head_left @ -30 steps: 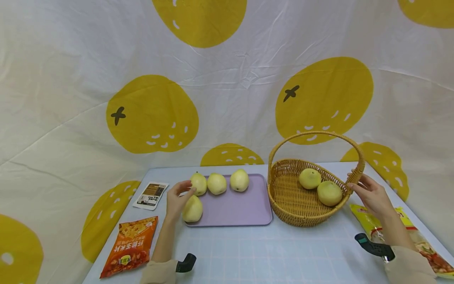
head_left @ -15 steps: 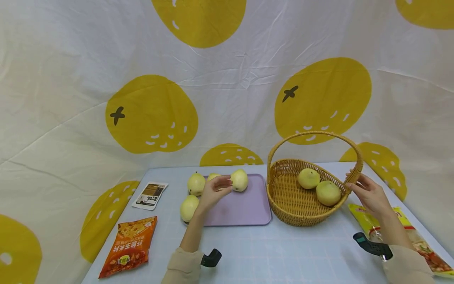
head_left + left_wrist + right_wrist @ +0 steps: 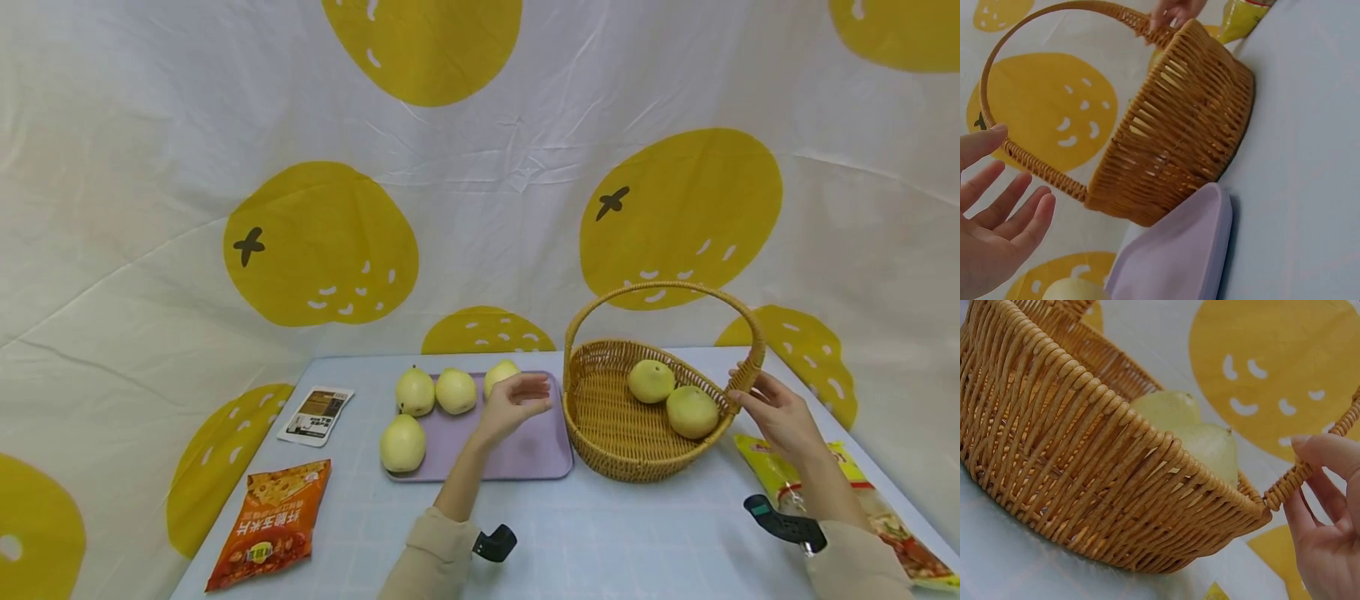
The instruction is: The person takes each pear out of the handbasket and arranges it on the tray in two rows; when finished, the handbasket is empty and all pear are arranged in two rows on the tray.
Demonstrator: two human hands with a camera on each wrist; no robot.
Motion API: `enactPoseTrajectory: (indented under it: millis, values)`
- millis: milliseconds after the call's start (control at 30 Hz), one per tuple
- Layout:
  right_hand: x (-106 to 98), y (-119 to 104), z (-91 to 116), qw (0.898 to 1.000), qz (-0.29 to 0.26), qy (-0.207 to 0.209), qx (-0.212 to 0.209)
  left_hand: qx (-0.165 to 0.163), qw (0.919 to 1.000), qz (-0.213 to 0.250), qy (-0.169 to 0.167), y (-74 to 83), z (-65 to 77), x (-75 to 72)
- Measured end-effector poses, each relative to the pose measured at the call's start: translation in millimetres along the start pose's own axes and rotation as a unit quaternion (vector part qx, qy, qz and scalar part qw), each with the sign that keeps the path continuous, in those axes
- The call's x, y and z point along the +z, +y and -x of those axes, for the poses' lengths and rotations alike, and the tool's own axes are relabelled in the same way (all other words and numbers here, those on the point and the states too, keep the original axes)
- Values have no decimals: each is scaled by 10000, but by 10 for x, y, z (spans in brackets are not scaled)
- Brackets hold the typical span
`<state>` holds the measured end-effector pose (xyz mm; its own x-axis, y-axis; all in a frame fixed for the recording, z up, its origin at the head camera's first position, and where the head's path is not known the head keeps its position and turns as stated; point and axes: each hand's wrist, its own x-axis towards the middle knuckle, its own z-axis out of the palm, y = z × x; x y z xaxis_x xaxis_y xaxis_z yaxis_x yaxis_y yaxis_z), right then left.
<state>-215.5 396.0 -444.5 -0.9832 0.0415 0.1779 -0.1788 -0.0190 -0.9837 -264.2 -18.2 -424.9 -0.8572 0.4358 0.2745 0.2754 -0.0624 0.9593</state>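
My left hand hovers over the right part of the purple tray, its fingers loosely spread with nothing between them. In the left wrist view that hand is near the lower end of the basket handle. My right hand pinches the right base of the handle of a wicker basket; the thumb and fingers go round it in the right wrist view. Two pale yellow-green pears lie in the basket's right side. On the tray sit several pears, one at the back partly hidden by my left hand.
An orange snack bag lies at the front left, with a white and brown packet behind it. A yellow food bag lies under my right forearm. A fruit-print cloth hangs behind the table.
My left hand has moved right, from beside the left pears across the tray towards the basket, holding nothing. My right hand keeps its grip on the basket handle; the basket stays in place.
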Motion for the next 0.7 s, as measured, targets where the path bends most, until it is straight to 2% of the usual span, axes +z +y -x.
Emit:
enactPoseTrajectory:
  millis: [67, 333, 500, 700]
  values:
    - [0, 9, 3, 10000, 1, 7, -5, -3, 10000, 45, -23, -98, -65, 77]
    - [9, 6, -2, 9998, -102, -20, -141, -216, 9991, 130, -349, -158, -225, 424]
    - [19, 12, -2, 9995, -198, -77, -214, -275, 9990, -43, -350, -199, -374, 607]
    - [23, 13, -3, 9999, 58, 0, -144, -511, 9980, -317, -195, -256, -584, 794]
